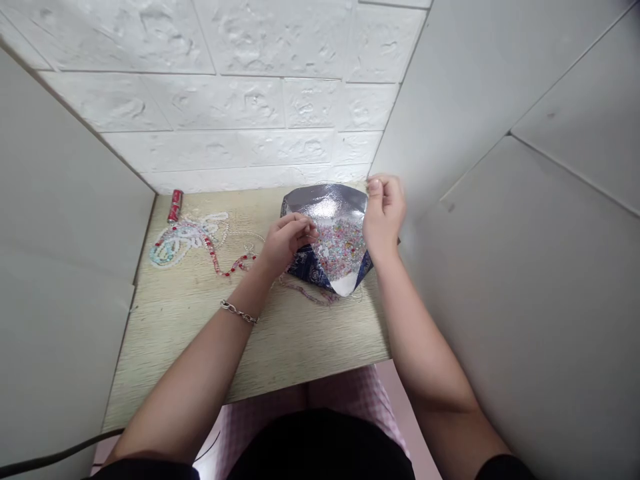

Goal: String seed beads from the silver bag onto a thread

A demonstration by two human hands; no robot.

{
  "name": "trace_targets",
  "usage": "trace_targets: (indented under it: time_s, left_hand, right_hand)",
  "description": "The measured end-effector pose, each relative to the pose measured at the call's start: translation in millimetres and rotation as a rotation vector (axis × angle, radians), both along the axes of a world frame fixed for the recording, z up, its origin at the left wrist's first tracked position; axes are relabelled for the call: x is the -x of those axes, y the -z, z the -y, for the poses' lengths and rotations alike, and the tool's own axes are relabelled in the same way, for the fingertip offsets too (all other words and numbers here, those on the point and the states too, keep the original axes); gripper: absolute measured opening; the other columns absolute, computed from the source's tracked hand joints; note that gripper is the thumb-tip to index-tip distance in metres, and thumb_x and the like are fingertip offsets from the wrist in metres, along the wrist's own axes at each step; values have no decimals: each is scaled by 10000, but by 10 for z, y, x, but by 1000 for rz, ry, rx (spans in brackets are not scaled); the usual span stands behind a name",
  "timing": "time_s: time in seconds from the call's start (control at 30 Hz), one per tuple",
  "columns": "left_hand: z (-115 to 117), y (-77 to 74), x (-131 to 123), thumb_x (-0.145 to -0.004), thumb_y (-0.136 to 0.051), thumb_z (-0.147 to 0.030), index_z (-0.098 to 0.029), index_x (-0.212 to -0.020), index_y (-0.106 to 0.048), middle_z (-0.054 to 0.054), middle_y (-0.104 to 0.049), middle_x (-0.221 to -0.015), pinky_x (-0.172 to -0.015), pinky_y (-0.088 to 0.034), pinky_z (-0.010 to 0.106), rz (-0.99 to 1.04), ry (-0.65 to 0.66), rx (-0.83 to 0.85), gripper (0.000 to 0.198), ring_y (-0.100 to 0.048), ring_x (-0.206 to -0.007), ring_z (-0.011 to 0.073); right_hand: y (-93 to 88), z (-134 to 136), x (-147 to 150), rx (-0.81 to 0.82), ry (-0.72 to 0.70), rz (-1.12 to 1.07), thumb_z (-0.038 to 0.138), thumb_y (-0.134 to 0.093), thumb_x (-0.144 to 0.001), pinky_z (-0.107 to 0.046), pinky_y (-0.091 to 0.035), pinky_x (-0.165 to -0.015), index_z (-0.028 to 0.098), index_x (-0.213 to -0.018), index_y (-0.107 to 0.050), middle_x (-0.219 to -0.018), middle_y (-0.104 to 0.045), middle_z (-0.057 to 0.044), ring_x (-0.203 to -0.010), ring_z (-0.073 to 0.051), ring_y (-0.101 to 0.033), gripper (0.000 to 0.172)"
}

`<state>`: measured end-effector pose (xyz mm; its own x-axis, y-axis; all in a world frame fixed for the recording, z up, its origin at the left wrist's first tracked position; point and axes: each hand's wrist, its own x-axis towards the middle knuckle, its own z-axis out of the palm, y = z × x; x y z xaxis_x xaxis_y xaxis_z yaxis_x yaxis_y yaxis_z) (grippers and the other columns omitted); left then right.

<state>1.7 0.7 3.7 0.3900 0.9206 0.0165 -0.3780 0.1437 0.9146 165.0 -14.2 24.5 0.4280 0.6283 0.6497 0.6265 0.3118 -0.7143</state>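
Observation:
An open foil bag (325, 203), silver inside and dark blue outside, lies on the wooden table (210, 313) and holds many small coloured beads (343, 247). My left hand (287, 241) rests at the bag's left edge with fingers curled in a pinch; what it grips is too small to see. My right hand (384, 208) is raised at the bag's right rim, fingers pinched together around something I cannot make out. A thin beaded strand (313, 293) trails on the table below the bag. A bracelet (240, 312) circles my left wrist.
Finished bead strings, white, pale green and red (193, 240), lie at the table's left. A small red tube (175, 205) stands near the back left corner. White panels wall in the table on the left and right; a brick-pattern wall closes the back. A dark cable (50, 457) runs lower left.

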Motion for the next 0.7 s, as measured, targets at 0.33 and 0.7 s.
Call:
trace_targets:
  time_s: [0.33, 0.7]
  left_hand:
    - [11, -39, -11, -696, -584, -303, -163, -627, -497, -105, -270, -386, -300, -99, 157, -160, -23, -2, 179, -176, -294, 8]
    - [19, -1, -17, -683, -585, -340, -144, -682, -626, -89, -308, -346, -357, -152, 206, -409, -43, -148, 200, -238, -333, 38]
  right_hand:
    - [-1, 86, 198, 839, -766, -95, 635, -334, -774, -238, -342, -509, 142, -663, -644, -607, -569, -37, -492, -71, -424, 592]
    - [99, -11, 294, 452, -829, -887, 354, -579, -705, -283, -461, -709, 203, -720, -586, -827, -628, -16, -716, -104, -576, 153]
